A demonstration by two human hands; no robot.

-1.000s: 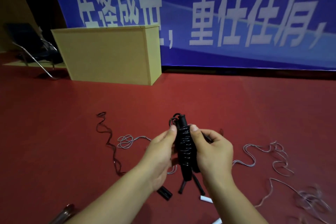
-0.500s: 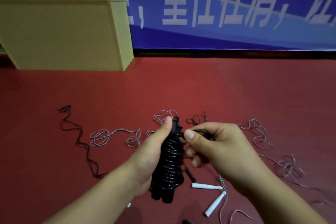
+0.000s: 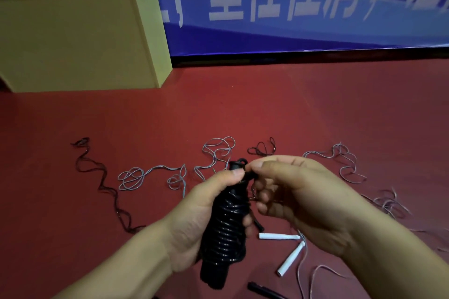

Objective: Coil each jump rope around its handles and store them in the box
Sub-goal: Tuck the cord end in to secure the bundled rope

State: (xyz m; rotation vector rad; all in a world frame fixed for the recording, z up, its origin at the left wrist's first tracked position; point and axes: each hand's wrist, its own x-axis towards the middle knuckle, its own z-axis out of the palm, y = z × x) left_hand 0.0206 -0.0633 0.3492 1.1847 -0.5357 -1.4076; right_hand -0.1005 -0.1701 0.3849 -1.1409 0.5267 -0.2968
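A black jump rope [image 3: 224, 230] is coiled tightly round its handles. My left hand [image 3: 194, 216] grips this bundle upright, thumb pressed near its top. My right hand [image 3: 298, 199] pinches the rope's loose black end at the top of the bundle. On the red floor lie a grey rope [image 3: 155, 175] with two white handles [image 3: 279, 236], another grey rope [image 3: 345, 165] at the right, and a dark rope [image 3: 102, 184] at the left. A large yellow box [image 3: 80, 41] stands at the back left.
A black handle [image 3: 262, 289] lies on the floor near the bottom edge. A blue banner with white characters [image 3: 291, 2] covers the back wall. Tangled grey rope [image 3: 393, 204] spreads at the far right of the red floor [image 3: 291, 109].
The camera view dropped and shifted, so the box now sits further left. My right hand left the side of the bundle and now pinches the rope end at its top.
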